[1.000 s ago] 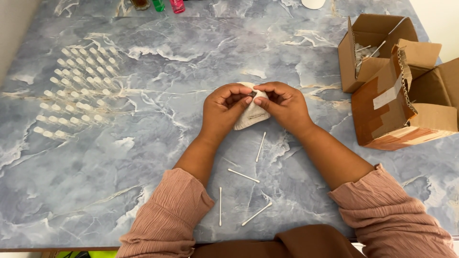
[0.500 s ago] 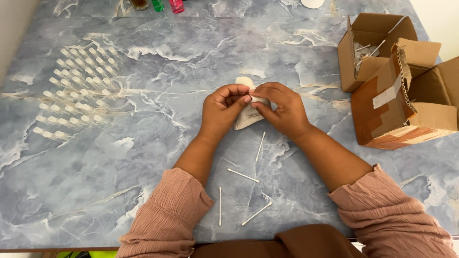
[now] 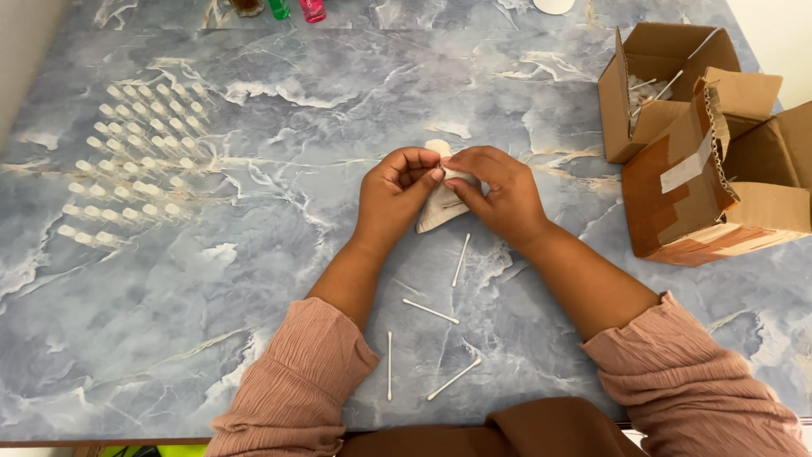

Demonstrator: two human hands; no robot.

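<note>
Right, both hands are together at mid-table on one small off-white pouch (image 3: 436, 211). Left hand (image 3: 396, 196) has fingers curled and pinched on the pouch's top left edge; right hand (image 3: 499, 190) is pinched on its top right edge, thumb across the front. The pouch hangs between them, lower tip pointing near-left, just over the blue marbled table (image 3: 254, 338); can't tell if it touches the surface. A rounded white bit sticks up behind the fingertips, can't tell what it is.

Four cotton swabs (image 3: 430, 311) lie loose on the table just near of the hands, between the forearms, all apart from each other. A grid of more swabs (image 3: 135, 161) sits in neat rows well off to the left. Two open cardboard boxes (image 3: 702, 169) are at the right; the far one has a few swabs inside. Small bottles (image 3: 292, 8), green and pink, are cropped at the far edge.

Risks as I read it:
- Grip is fingertip-only on a thin edge, so uneven pull could tear the pouch or let it slip out.
- Forearms and the pink sleeves (image 3: 304, 381) flank the loose swabs; any sweep back could roll them off the near edge.
- A reach left would cross the grid and scatter the rows.
</note>
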